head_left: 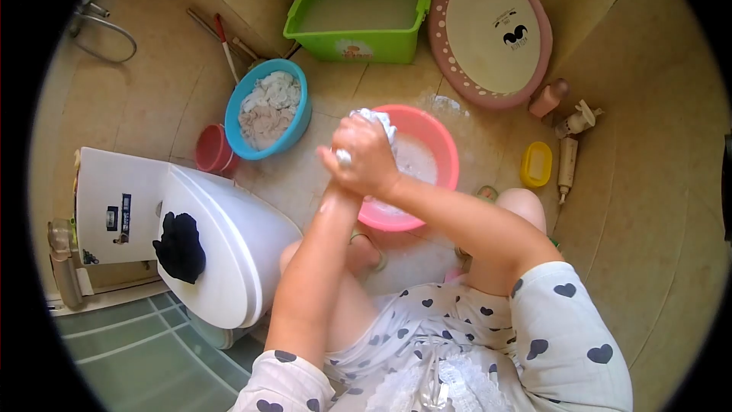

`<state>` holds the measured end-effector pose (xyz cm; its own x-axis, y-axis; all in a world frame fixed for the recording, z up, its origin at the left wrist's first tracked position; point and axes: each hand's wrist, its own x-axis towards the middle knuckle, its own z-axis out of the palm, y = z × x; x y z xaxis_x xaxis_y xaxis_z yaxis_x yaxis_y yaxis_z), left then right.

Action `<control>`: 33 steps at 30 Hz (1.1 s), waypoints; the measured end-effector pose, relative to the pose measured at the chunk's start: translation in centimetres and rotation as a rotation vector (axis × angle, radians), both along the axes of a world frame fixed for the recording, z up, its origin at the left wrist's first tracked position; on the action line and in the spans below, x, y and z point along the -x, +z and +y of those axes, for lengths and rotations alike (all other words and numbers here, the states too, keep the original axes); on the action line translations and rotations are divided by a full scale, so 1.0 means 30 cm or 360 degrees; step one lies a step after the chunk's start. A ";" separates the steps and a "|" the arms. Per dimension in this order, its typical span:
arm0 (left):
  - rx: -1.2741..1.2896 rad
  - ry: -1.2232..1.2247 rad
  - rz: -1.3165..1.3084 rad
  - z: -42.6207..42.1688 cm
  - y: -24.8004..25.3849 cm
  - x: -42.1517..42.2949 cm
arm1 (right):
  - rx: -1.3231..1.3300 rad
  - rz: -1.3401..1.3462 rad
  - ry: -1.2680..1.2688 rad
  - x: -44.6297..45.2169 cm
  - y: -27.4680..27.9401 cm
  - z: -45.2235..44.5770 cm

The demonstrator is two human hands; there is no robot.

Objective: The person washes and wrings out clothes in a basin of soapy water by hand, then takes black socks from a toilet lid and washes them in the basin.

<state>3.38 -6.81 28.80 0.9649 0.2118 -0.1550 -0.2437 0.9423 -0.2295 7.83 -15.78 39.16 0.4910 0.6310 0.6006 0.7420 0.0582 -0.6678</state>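
Observation:
Both my hands are pressed together over the left edge of the pink basin (450,164), which holds cloudy, sudsy water. A bunched white cloth (383,123) pokes out at the top of my grip, and a small white bit shows between the fingers. My right hand (372,159) wraps across the front, fingers closed. Behind and under it, my left hand (345,135) is closed too, partly hidden by the right. Most of the cloth is covered by the fingers.
A blue basin (306,118) of wet, pale laundry stands beyond the toilet (229,259); black cloth (181,248) lies on its lid. At the back are a green tub (358,47) of cloudy water and a leaning pink-rimmed basin (488,30). Bottles (566,164) line the right wall.

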 end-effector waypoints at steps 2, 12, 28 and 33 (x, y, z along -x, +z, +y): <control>-0.0591 0.0075 0.0080 -0.021 -0.038 -0.035 | -0.0215 0.0269 -0.0176 -0.035 -0.016 0.057; -0.1103 0.0031 0.0732 -0.060 0.144 -0.061 | -0.0060 0.1403 -0.0657 -0.233 -0.213 0.120; -0.1172 0.0242 0.0637 -0.061 0.256 -0.075 | -0.0161 0.0847 -0.0398 -0.014 -0.062 0.066; -0.1413 0.0353 0.0786 -0.085 0.283 -0.097 | -0.0439 0.0551 -0.0249 -0.069 -0.025 0.070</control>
